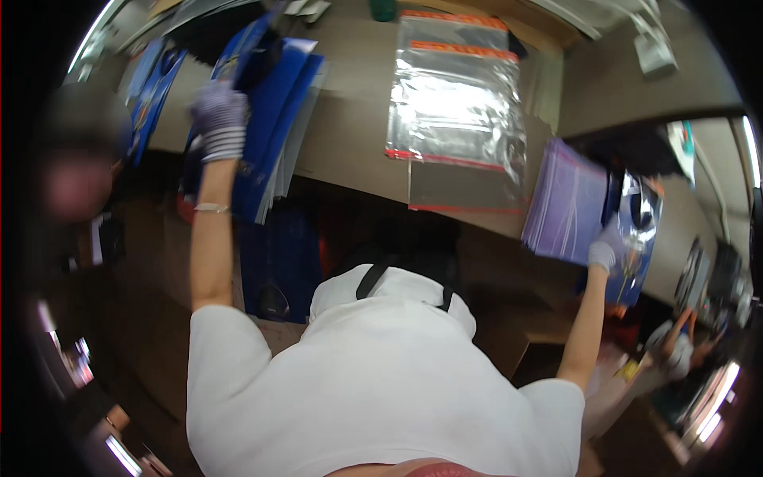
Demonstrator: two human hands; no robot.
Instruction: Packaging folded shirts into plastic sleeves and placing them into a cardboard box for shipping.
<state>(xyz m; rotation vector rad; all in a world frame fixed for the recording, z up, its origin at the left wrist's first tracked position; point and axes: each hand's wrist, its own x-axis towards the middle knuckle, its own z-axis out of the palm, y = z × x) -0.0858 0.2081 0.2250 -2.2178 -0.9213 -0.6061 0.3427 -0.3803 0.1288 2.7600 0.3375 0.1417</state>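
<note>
My left hand (pixel 218 115), in a pale purple glove with a striped cuff, is at the left edge of a pile of flat blue packets (pixel 274 119). Motion smears its fingers, so their grip is unclear. Far to the right, my right hand (pixel 610 242) wears a similar glove and is closed on a blue packet (pixel 636 250) with a dark round patch and shiny clear wrapping. Directly left of that packet lies a stack of purple sheets or sleeves (pixel 564 203). Between my hands, clear plastic bags (pixel 457 103) with orange and red edge strips lie on the table.
The grey-brown table (pixel 350 103) runs across in front of me. More blue packets (pixel 155 99) lie at its far left, near a blurred person (pixel 83 151). Below the table edge are a blue packet (pixel 274 270) and a cardboard box (pixel 517 350). Another person (pixel 675 346) is at far right.
</note>
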